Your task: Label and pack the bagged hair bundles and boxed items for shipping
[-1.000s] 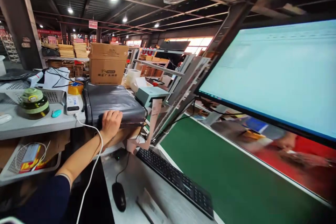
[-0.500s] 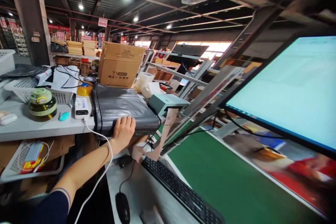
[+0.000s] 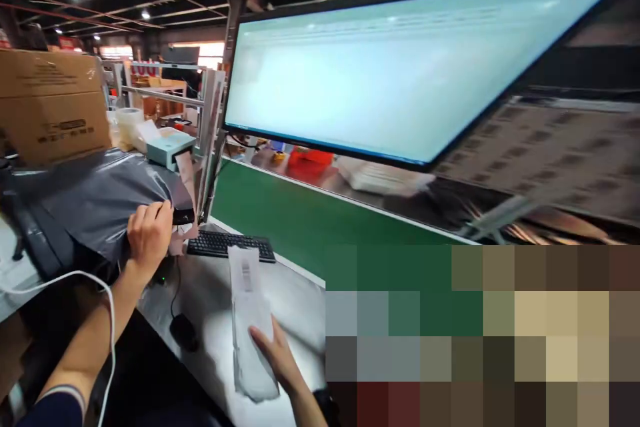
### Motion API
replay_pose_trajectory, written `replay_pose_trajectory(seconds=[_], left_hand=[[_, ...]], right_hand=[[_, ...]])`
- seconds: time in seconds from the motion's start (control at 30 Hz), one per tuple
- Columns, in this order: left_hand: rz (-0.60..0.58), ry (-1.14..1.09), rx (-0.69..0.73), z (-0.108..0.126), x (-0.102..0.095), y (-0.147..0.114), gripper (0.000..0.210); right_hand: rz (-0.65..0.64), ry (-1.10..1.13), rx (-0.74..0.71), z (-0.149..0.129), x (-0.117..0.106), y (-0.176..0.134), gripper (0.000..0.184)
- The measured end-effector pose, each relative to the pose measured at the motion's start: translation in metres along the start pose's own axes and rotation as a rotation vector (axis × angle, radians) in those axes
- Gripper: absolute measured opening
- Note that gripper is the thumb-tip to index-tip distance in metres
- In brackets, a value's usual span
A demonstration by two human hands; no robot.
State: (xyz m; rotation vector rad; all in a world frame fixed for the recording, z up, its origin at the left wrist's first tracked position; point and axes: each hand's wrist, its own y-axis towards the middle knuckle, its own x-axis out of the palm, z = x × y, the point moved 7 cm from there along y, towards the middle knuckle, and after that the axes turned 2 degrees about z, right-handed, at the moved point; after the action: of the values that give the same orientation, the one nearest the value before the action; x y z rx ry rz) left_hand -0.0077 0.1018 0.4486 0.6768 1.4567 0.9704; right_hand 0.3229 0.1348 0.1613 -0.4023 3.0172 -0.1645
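My left hand (image 3: 149, 233) is closed at the front edge of a stack of dark grey plastic mailing bags (image 3: 95, 197), its fingers curled over that edge. A dark end sticks out just past the fingers; I cannot make out what it is. In my right hand (image 3: 277, 350) is a flat white packet (image 3: 247, 327) with a barcode label, the thumb lying across its face. The packet is above the grey desk (image 3: 205, 300). A black mouse (image 3: 183, 332) lies between the two hands, and a black keyboard (image 3: 230, 245) is beyond the packet.
A large monitor (image 3: 360, 80) hangs over a green belt surface (image 3: 300, 213). Beside the bags stand a pale green label printer (image 3: 170, 147) and a cardboard box (image 3: 55, 107). A white cable (image 3: 111, 320) crosses my left forearm. The lower right is pixelated.
My view has swung to the right. My right hand with the white packet has come into sight. My left hand is still at the bag stack's front edge, now with its fingers curled tighter.
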Motion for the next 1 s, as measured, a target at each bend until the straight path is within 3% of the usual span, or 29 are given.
replay_pose_trajectory(seconds=[0.1,0.17,0.27,0.4,0.47,0.53,0.63,0.7,0.83,0.9,1.0], left_hand=[[-0.079,-0.232,0.154,0.071,0.012,-0.031,0.029],[-0.219,-0.419,0.220,0.117,0.030,-0.061,0.031],[-0.498,-0.674,0.294,0.177,0.060,-0.115,0.033],[-0.849,-0.971,0.535,0.235,0.079,-0.192,0.033],[-0.940,-1.063,0.649,0.244,0.083,-0.223,0.035],[-0.957,-1.075,0.681,0.242,0.094,-0.243,0.037],[-0.979,-1.027,0.615,0.231,0.123,-0.267,0.037],[-1.074,-1.032,0.515,0.226,0.143,-0.286,0.035],[-1.208,-1.051,0.417,0.225,0.159,-0.320,0.034],[-1.190,-1.040,0.427,0.226,0.158,-0.328,0.034],[-1.072,-0.980,0.534,0.230,0.153,-0.329,0.037]], right_hand=[[-0.071,0.189,0.006,-0.031,0.009,-0.021,0.082],[-0.102,0.202,0.027,-0.033,0.001,-0.042,0.087],[-0.107,0.240,0.121,-0.004,-0.016,-0.086,0.094],[0.060,0.218,0.173,0.039,-0.040,-0.146,0.097],[0.132,0.182,0.180,0.051,-0.047,-0.171,0.091],[0.219,0.147,0.193,0.059,-0.053,-0.194,0.082],[0.326,0.124,0.236,0.068,-0.056,-0.222,0.071],[0.317,0.141,0.268,0.072,-0.051,-0.232,0.070],[0.241,0.168,0.312,0.078,-0.039,-0.230,0.072],[0.262,0.140,0.313,0.082,-0.039,-0.222,0.074],[0.332,0.069,0.288,0.090,-0.040,-0.210,0.075]])
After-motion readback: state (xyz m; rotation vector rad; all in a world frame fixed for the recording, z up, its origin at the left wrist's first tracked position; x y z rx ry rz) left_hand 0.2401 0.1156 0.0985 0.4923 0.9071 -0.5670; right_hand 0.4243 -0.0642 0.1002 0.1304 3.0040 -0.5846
